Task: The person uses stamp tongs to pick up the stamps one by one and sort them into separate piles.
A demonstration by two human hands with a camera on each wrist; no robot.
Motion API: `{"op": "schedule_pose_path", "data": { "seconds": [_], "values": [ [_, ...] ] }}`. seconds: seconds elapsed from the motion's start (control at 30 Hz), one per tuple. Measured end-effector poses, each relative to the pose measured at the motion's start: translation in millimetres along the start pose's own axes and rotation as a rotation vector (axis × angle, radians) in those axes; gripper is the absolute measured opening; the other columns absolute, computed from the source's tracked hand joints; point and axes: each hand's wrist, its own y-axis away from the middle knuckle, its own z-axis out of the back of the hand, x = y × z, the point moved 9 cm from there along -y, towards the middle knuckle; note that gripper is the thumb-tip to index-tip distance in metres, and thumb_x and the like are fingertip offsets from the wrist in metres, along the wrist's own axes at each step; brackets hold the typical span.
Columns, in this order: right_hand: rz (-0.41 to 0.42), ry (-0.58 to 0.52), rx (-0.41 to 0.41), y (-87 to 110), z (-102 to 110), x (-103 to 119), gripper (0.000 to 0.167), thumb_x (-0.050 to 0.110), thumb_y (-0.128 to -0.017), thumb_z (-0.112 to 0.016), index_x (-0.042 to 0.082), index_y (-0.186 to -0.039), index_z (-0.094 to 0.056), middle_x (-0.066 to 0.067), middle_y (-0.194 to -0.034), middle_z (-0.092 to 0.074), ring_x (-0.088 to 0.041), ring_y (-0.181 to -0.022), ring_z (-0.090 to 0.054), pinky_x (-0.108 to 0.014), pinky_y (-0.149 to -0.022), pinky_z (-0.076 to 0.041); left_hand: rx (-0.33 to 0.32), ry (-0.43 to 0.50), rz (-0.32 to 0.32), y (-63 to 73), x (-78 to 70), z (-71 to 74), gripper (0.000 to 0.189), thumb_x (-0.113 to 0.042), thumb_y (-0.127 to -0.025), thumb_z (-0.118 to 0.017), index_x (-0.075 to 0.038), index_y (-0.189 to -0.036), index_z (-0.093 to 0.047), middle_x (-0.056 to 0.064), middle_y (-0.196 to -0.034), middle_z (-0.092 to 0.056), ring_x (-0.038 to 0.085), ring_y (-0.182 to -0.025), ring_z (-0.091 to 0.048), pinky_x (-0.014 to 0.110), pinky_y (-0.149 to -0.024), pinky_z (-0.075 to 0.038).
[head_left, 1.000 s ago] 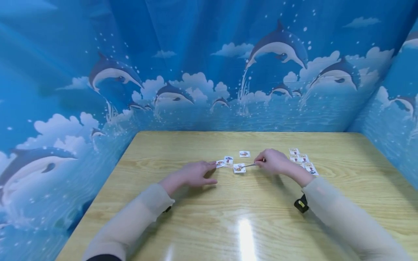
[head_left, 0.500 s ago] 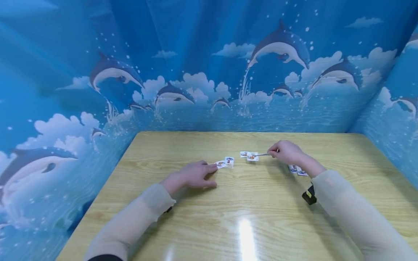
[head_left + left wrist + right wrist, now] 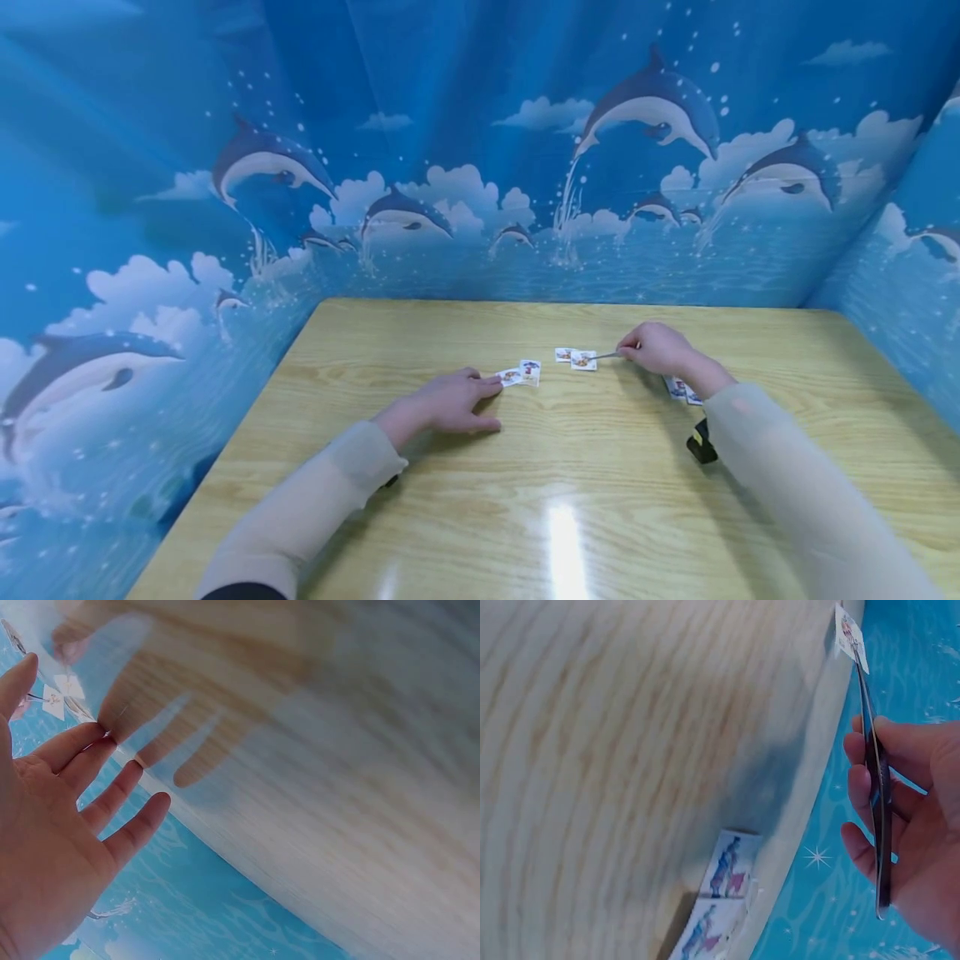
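My right hand [image 3: 658, 348] pinches dark metal tweezers [image 3: 874, 765], whose tips hold a small white-bordered picture stamp [image 3: 583, 361]. This stamp is at the right side of another stamp [image 3: 562, 354], partly overlapping it in the head view; whether it touches the table I cannot tell. My left hand [image 3: 453, 402] lies with fingers extended, its fingertips at the edge of a stamp [image 3: 510, 377]. That one sits against an upright stamp [image 3: 530, 369]. In the left wrist view, the left palm [image 3: 52, 840] shows with nothing in it.
Several more stamps [image 3: 727, 862] lie on the right of the wooden table [image 3: 480, 500], partly hidden behind my right wrist. A blue dolphin-printed curtain [image 3: 465, 150] hangs along the table's far edge and sides.
My right hand has moved right and farther back, carrying the tweezed stamp from beside the left stamps to the rear one. My left hand stays nearly still.
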Motion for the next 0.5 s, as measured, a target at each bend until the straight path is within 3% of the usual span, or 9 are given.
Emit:
{"op": "schedule_pose_path", "data": {
  "seconds": [0.5],
  "values": [
    [0.044,0.089,-0.017,-8.1,-5.4,0.9,0.024,0.013,-0.096,-0.059,-0.002,-0.11,-0.071,-0.021,-0.11,-0.068,-0.039,-0.103,-0.062,-0.055,-0.091,-0.046,-0.013,-0.006,-0.009,0.5,-1.3,0.2,0.074,-0.059,-0.093,-0.053,-0.017,-0.151,-0.036,-0.004,-0.155,-0.033,0.028,-0.137,-0.036,0.043,-0.108,-0.034]
  ]
}}
